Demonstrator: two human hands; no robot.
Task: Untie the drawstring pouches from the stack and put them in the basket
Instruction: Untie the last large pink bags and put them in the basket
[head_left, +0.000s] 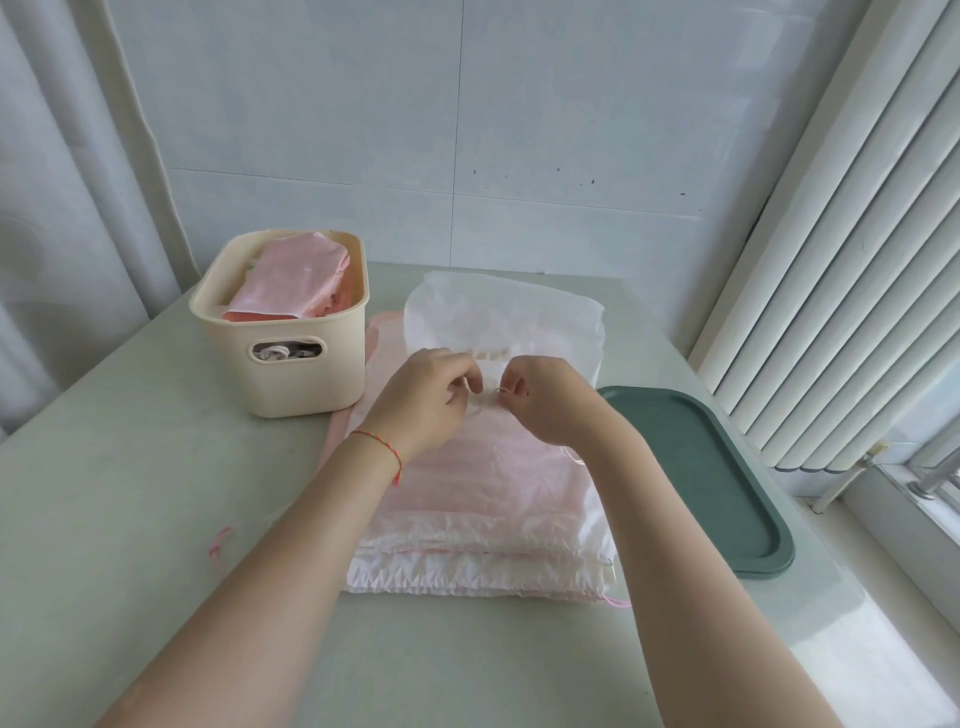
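Note:
A stack of pale pink and white drawstring pouches (483, 525) lies on the table in front of me. On top lies a sheer white pouch (509, 317), its gathered mouth near my fingers. My left hand (426, 400) and my right hand (545, 400) hover over the stack's middle, each pinching a piece of the white drawstring (485, 397) that runs between them. A cream plastic basket (306, 364) stands to the left of the stack and holds folded pink pouches (296, 286).
A dark green tray (727, 499) lies to the right of the stack. A loose pink cord (221, 545) rests on the table at the left. Curtains hang at the left, vertical blinds and a window sill at the right.

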